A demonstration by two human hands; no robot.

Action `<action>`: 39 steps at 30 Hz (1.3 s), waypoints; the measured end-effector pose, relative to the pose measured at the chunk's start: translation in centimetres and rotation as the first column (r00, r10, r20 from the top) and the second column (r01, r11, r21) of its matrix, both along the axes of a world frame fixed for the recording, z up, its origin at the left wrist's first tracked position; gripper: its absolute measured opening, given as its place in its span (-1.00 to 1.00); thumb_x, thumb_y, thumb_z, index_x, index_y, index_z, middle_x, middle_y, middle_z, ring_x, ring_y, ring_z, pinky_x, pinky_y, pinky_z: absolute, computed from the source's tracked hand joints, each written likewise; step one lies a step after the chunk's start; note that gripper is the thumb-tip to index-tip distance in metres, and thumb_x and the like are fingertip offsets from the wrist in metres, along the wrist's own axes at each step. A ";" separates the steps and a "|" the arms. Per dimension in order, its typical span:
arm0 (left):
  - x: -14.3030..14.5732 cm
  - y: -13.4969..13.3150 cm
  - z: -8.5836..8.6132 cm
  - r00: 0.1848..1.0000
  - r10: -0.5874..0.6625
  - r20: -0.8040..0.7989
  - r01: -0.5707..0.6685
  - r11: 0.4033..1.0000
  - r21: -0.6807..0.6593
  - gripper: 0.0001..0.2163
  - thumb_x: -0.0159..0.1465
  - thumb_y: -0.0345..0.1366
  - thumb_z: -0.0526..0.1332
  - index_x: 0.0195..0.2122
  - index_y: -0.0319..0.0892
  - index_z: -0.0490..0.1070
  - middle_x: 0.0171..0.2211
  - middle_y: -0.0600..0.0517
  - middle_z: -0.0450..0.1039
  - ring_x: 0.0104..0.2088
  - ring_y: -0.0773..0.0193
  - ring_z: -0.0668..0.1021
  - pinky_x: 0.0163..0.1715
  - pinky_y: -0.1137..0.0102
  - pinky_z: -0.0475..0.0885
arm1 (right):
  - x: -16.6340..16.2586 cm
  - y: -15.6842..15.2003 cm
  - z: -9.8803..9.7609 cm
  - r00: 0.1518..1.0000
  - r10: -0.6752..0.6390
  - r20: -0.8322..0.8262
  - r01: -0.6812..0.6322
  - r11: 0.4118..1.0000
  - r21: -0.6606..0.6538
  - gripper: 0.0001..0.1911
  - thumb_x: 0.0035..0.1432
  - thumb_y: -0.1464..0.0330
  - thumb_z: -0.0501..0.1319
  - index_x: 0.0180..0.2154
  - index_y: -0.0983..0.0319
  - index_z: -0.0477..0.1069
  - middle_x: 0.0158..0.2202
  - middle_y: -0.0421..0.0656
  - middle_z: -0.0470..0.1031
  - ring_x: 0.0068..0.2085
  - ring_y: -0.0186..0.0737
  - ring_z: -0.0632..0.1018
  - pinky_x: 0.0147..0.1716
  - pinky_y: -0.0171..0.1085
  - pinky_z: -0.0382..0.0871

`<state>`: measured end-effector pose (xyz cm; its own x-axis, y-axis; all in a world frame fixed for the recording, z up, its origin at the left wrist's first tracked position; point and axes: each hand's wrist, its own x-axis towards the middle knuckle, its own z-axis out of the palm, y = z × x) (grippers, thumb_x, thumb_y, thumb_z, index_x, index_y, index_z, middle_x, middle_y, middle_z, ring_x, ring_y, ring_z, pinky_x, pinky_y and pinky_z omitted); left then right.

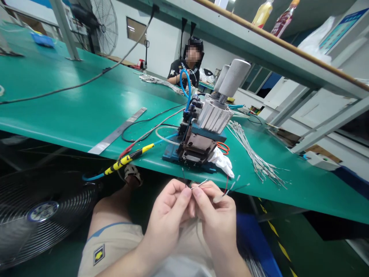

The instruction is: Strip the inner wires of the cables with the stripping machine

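Note:
My left hand [170,209] and my right hand [217,215] meet over my lap, in front of the bench edge, each closed in a pinch. Between the thumbs and fingertips run the thin wires [201,184] of a cable. A dark wire end stands up above my left fingers. More wire ends, red, black and white-tipped, fan out beyond my right fingers. The grey cable [197,231] hangs down below my hands. Just past them a pneumatic press-like machine [201,134] stands on the bench, with a white glove [223,162] against its right side.
Bundles of grey cables [256,156] lie on the green bench [72,92] right of the machine and behind it. A steel ruler [118,130] and loose hoses lie left. A floor fan [43,215] stands low left; a blue bin [261,242] sits low right. Another person [186,73] sits opposite.

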<state>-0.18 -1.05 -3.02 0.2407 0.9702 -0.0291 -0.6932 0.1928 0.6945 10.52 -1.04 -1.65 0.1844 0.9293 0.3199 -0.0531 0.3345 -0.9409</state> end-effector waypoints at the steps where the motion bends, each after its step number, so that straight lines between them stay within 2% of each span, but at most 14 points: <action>1: 0.0 0.0 0.1 1.000 0.000 0.005 0.000 1.000 0.003 -0.67 0.26 -0.09 0.38 -0.39 -0.19 0.31 -0.60 0.16 0.38 -0.68 0.59 0.11 -0.66 0.65 0.05 | -0.1 0.0 -0.1 0.999 0.014 -0.044 -0.015 1.000 -0.022 -0.80 0.16 0.39 0.37 -0.52 0.20 0.60 -0.42 -0.16 0.53 -0.34 -0.20 0.55 -0.29 -0.25 0.45; 4: 0.1 -0.1 0.3 1.000 -0.003 0.026 0.003 1.000 0.015 -0.67 0.26 -0.10 0.37 -0.40 -0.20 0.31 -0.60 0.15 0.40 -0.69 0.59 0.11 -0.68 0.65 0.03 | -0.4 0.2 -0.2 0.974 0.059 -0.220 -0.081 0.993 -0.089 -0.83 0.12 0.35 0.42 -0.50 0.21 0.59 -0.44 -0.18 0.50 -0.39 -0.26 0.54 -0.35 -0.30 0.44; 7: 0.2 -0.2 0.4 0.999 0.013 0.031 -0.013 1.000 0.025 -0.69 0.29 -0.12 0.35 -0.41 -0.20 0.30 -0.59 0.14 0.41 -0.67 0.58 0.15 -0.67 0.66 0.07 | -0.7 0.2 -0.1 0.938 0.088 -0.335 -0.130 0.986 -0.104 -0.82 0.08 0.33 0.46 -0.49 0.23 0.55 -0.55 -0.25 0.42 -0.58 -0.40 0.40 -0.50 -0.36 0.37; 9: 0.3 -0.2 0.3 1.000 0.018 0.022 -0.018 1.000 0.023 -0.70 0.30 -0.12 0.34 -0.40 -0.20 0.31 -0.58 0.14 0.42 -0.67 0.57 0.16 -0.66 0.66 0.08 | -0.8 0.2 0.0 0.929 0.078 -0.362 -0.127 0.985 -0.115 -0.80 0.05 0.32 0.48 -0.48 0.23 0.53 -0.56 -0.26 0.43 -0.62 -0.44 0.34 -0.57 -0.39 0.32; 13: 0.2 -0.2 0.1 1.000 0.012 0.002 -0.012 1.000 0.013 -0.68 0.27 -0.09 0.37 -0.39 -0.20 0.32 -0.59 0.15 0.40 -0.67 0.59 0.13 -0.66 0.66 0.06 | -0.8 0.2 0.1 0.939 0.007 -0.344 -0.067 0.985 -0.161 -0.79 -0.06 0.29 0.53 -0.44 0.24 0.58 -0.41 -0.13 0.56 -0.54 -0.36 0.44 -0.54 -0.37 0.38; 16: 0.0 -0.1 -0.1 1.000 0.009 -0.012 -0.009 1.000 0.027 -0.67 0.27 -0.08 0.37 -0.39 -0.20 0.31 -0.61 0.16 0.37 -0.66 0.58 0.16 -0.64 0.66 0.06 | -0.6 0.4 0.5 0.926 0.061 -0.374 -0.173 0.947 -0.272 -0.73 -0.14 0.25 0.55 -0.39 0.27 0.64 -0.46 -0.12 0.53 -0.63 -0.43 0.35 -0.69 -0.44 0.14; 19: -0.2 0.2 -0.2 0.999 -0.024 -0.029 0.025 0.998 0.050 -0.67 0.28 -0.09 0.35 -0.40 -0.20 0.29 -0.61 0.16 0.36 -0.66 0.58 0.17 -0.63 0.65 0.07 | -0.3 0.8 0.9 0.904 0.108 -0.414 -0.256 0.912 -0.321 -0.70 -0.19 0.24 0.57 -0.42 0.29 0.65 -0.58 -0.18 0.43 -0.67 -0.47 0.29 -0.71 -0.47 -0.01; 21: -0.3 0.3 -0.2 0.998 -0.041 -0.054 0.044 0.997 0.064 -0.66 0.29 -0.08 0.34 -0.41 -0.20 0.28 -0.61 0.15 0.36 -0.65 0.57 0.18 -0.63 0.64 0.07 | -0.1 1.0 1.0 0.906 0.118 -0.406 -0.257 0.917 -0.306 -0.72 -0.17 0.25 0.57 -0.44 0.29 0.65 -0.63 -0.23 0.37 -0.69 -0.52 0.20 -0.73 -0.46 -0.07; 24: -0.4 0.5 -0.3 0.995 -0.052 -0.091 0.059 0.995 0.076 -0.66 0.31 -0.08 0.31 -0.42 -0.20 0.28 -0.61 0.16 0.33 -0.64 0.55 0.17 -0.64 0.63 0.03 | 0.1 1.1 0.9 0.925 0.098 -0.368 -0.203 0.944 -0.260 -0.78 -0.15 0.28 0.56 -0.48 0.28 0.64 -0.57 -0.20 0.42 -0.69 -0.57 0.08 -0.75 -0.43 -0.16; 29: -0.7 0.7 -0.5 0.985 -0.066 -0.158 0.082 0.992 0.099 -0.66 0.32 -0.05 0.29 -0.40 -0.19 0.27 -0.62 0.17 0.29 -0.64 0.53 0.12 -0.65 0.60 -0.02 | 0.6 1.3 0.5 0.961 0.059 -0.272 -0.120 0.969 -0.215 -0.86 -0.12 0.33 0.52 -0.49 0.24 0.65 -0.49 -0.16 0.47 -0.65 -0.52 0.10 -0.72 -0.39 -0.11; 33: -0.8 0.8 -0.5 0.977 -0.044 -0.211 0.073 0.988 0.133 -0.67 0.33 -0.05 0.28 -0.39 -0.19 0.29 -0.62 0.18 0.27 -0.62 0.52 0.14 -0.63 0.60 0.02 | 1.2 1.4 0.2 0.979 0.085 -0.183 -0.122 0.973 -0.198 -0.90 -0.07 0.35 0.49 -0.45 0.23 0.67 -0.49 -0.18 0.45 -0.63 -0.50 0.10 -0.70 -0.37 -0.13; 37: -0.7 0.3 -0.7 0.966 0.007 -0.257 0.046 0.979 0.198 -0.70 0.37 -0.08 0.24 -0.38 -0.18 0.29 -0.60 0.18 0.25 -0.59 0.50 0.21 -0.59 0.60 0.13 | 1.5 1.4 0.1 0.986 0.095 -0.135 -0.114 0.984 -0.140 -0.78 0.04 0.32 0.48 -0.56 0.26 0.59 -0.48 -0.19 0.41 -0.62 -0.53 0.10 -0.68 -0.38 -0.13; 39: -0.7 0.0 -1.3 0.957 0.084 -0.277 -0.003 0.960 0.279 -0.76 0.42 -0.14 0.19 -0.35 -0.16 0.30 -0.57 0.17 0.27 -0.55 0.47 0.29 -0.54 0.59 0.21 | 1.5 1.4 0.1 0.977 0.128 -0.168 -0.150 0.981 -0.126 -0.74 0.10 0.27 0.45 -0.54 0.27 0.58 -0.52 -0.24 0.33 -0.64 -0.54 0.10 -0.69 -0.39 -0.12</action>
<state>-0.85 -1.04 -4.29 0.2187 0.9595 0.1774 -0.4633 -0.0580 0.8843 12.01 0.37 -1.54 0.0885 0.9824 0.1648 -0.2420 0.1817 -0.9531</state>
